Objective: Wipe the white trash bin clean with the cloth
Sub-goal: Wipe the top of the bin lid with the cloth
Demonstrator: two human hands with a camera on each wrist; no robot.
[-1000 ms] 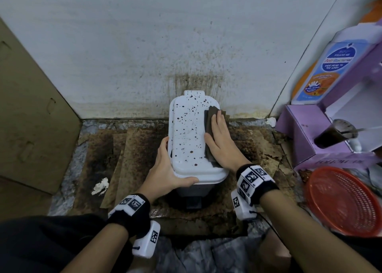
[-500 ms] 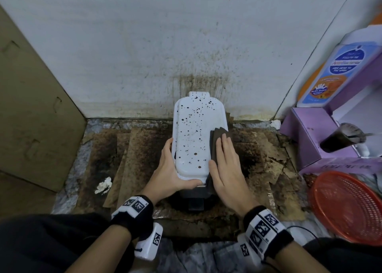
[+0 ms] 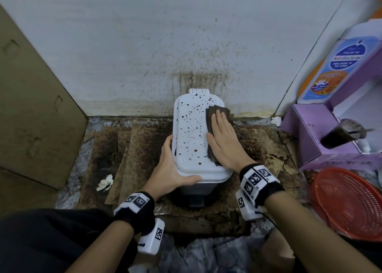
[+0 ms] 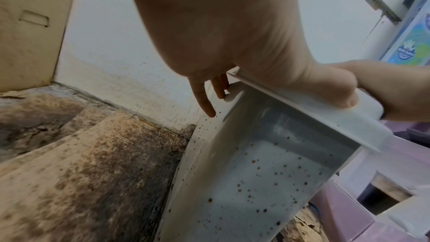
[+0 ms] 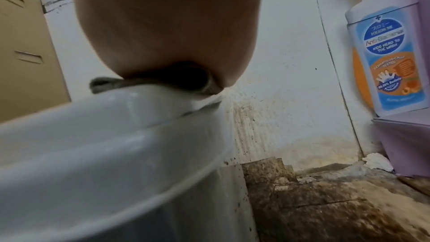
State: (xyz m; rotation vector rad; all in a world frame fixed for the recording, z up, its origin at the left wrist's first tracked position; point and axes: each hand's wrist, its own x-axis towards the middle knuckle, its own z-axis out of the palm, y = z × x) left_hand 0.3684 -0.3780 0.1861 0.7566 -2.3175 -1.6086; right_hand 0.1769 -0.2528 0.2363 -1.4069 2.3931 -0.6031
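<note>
The white trash bin (image 3: 192, 136) stands on the floor against the wall, its lid and side (image 4: 251, 181) speckled with brown spots. A dark brown cloth (image 3: 211, 115) lies along the right side of the lid. My right hand (image 3: 222, 140) lies flat on the cloth with straight fingers and presses it down; in the right wrist view the cloth (image 5: 104, 84) shows squeezed under the palm on the lid (image 5: 93, 126). My left hand (image 3: 171, 169) grips the lid's near left corner, thumb along the front edge and fingers (image 4: 207, 102) down the left side.
Stained cardboard sheets (image 3: 132, 148) cover the floor around the bin. A brown cardboard panel (image 3: 35, 99) leans at the left. At the right are a purple box (image 3: 314, 136), a wash bottle (image 3: 339, 66), a dark cup (image 3: 343, 134) and a red basket (image 3: 349, 204). A crumpled tissue (image 3: 105, 182) lies left.
My right hand first drew the cloth toward me down the lid's right edge, then pushed it back toward the wall. The left hand kept its hold on the lid.
</note>
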